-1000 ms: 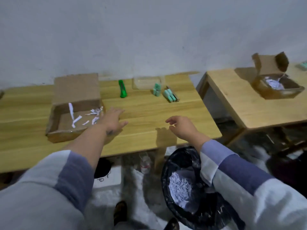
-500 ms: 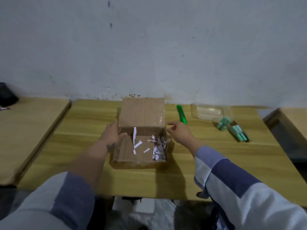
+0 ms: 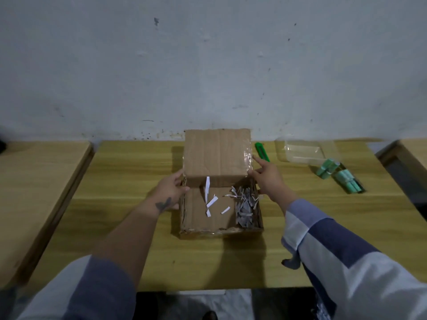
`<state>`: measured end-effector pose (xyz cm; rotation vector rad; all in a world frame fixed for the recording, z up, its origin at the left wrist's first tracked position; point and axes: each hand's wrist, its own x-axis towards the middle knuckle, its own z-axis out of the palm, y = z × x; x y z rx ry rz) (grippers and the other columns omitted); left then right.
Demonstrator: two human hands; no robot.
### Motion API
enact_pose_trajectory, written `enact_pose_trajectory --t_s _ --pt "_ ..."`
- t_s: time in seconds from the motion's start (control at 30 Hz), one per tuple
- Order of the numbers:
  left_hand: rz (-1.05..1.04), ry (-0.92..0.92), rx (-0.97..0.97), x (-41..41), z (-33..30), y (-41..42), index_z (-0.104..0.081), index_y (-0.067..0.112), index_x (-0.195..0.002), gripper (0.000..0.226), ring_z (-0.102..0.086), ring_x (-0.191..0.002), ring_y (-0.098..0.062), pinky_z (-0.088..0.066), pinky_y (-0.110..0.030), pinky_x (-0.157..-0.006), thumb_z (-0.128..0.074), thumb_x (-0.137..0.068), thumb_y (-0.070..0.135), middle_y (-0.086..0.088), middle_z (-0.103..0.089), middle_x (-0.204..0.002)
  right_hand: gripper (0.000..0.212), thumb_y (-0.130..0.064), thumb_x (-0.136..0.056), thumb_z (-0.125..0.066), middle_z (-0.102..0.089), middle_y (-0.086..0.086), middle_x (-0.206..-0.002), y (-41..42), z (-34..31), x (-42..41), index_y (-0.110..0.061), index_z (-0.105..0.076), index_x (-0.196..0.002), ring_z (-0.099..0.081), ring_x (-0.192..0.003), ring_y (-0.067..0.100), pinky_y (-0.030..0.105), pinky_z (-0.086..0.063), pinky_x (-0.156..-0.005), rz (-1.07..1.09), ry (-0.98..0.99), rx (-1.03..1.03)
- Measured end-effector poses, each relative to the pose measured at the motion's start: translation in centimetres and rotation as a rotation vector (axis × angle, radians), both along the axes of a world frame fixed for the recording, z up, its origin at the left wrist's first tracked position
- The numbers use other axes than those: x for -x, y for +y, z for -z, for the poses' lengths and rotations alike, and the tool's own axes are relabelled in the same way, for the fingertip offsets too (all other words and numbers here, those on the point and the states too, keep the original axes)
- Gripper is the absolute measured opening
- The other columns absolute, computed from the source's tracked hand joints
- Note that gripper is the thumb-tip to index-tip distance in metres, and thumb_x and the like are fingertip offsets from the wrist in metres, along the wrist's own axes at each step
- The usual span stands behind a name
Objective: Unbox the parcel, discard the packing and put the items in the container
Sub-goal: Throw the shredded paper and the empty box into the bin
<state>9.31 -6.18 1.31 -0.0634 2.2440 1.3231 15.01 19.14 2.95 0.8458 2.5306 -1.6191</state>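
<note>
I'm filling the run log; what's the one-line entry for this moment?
left hand grips box left wall | right hand touches raised lid | paper shreds remain inside | green items beside container

There is one camera, worn on the person's head. It looks forward and down at the wooden table (image 3: 300, 227) from its near edge, facing the wall (image 3: 208, 65) along the far edge. It sits close, above both arms.
</note>
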Motion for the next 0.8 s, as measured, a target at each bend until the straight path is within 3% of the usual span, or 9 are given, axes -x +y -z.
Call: enact_pose_trajectory --t_s 0.2,0.27,0.33,0.4,0.5,0.7,0.8 --pt "0.111 0.010 -0.078 -0.3 -1.2 5.5 -0.034 0.032 -0.143 0.066 -0.061 -0.104 -0.027 -0.050 -0.026 -0.042 -0.059 -0.089 0.004 -0.014 -0.047 -0.141 0.052 -0.010 -0.089 -0.061 -0.065 0.025 -0.112 4.3 -1.7 -5.0 -0.027 -0.047 -0.136 -0.061 -0.103 0.044 0.058 -0.055 -0.074 0.211 0.041 0.009" --pt "0.151 -0.004 -0.103 -1.2 -1.4 7.9 -0.037 0.032 -0.140 0.064 -0.061 -0.107 -0.031 -0.054 -0.034 -0.049 -0.062 -0.087 0.004 -0.015 -0.050 -0.138 0.051 -0.010 -0.089 -0.061 -0.065 0.021 -0.112 6.3 -2.2 -7.5 -0.024 -0.048 -0.136 -0.063 -0.094 0.036 0.045 -0.056 -0.060 0.273 0.050 0.021" --pt "0.188 -0.015 -0.129 -2.6 -1.7 10.7 -0.038 0.032 -0.141 0.066 -0.061 -0.109 -0.032 -0.057 -0.042 -0.059 -0.062 -0.087 0.002 -0.015 -0.051 -0.137 0.050 -0.010 -0.089 -0.060 -0.065 0.018 -0.107 8.4 -2.5 -10.3 -0.023 -0.048 -0.136 -0.058 -0.075 0.023 0.038 -0.055 -0.055 0.316 0.051 0.015" --pt "0.256 -0.007 -0.134 -4.7 -1.9 13.4 -0.036 0.032 -0.143 0.068 -0.061 -0.107 -0.032 -0.057 -0.039 -0.054 -0.062 -0.087 0.003 -0.016 -0.053 -0.135 0.050 -0.010 -0.089 -0.061 -0.067 0.017 -0.104 10.6 -2.7 -13.5 -0.023 -0.049 -0.136 -0.055 -0.067 0.017 0.044 -0.057 -0.061 0.360 0.050 0.004" --pt "0.332 0.001 -0.135 -8.8 -1.8 17.7 -0.034 0.031 -0.144 0.069 -0.062 -0.106 -0.035 -0.045 -0.023 -0.035 -0.063 -0.087 0.005 -0.017 -0.052 -0.135 0.049 -0.012 -0.088 -0.062 -0.068 0.015 -0.100 13.8 -3.1 -18.9 -0.026 -0.051 -0.133 -0.064 -0.079 0.028 0.055 -0.057 -0.070 0.445 0.042 -0.018" --pt "0.417 -0.015 -0.112 -19.7 -1.3 26.1 -0.035 0.030 -0.144 0.068 -0.063 -0.091 -0.025 -0.045 -0.023 -0.032 -0.063 -0.087 0.005 -0.013 -0.054 -0.134 0.050 -0.017 -0.085 -0.066 -0.072 0.008 -0.091 20.5 -2.7 -31.3 -0.031 -0.053 -0.130 -0.067 -0.085 0.023 0.049 -0.057 -0.079 0.553 0.000 -0.102" --pt "0.468 -0.043 -0.098 -25.8 -0.5 29.9 -0.034 0.030 -0.144 0.067 -0.064 -0.093 -0.027 -0.050 -0.026 -0.036 -0.062 -0.088 0.007 -0.013 -0.055 -0.131 0.050 -0.012 -0.085 -0.065 -0.070 0.003 -0.089 23.5 -2.1 -38.3 -0.028 -0.052 -0.131 -0.063 -0.074 0.014 0.037 -0.056 -0.069 0.566 -0.004 -0.096"
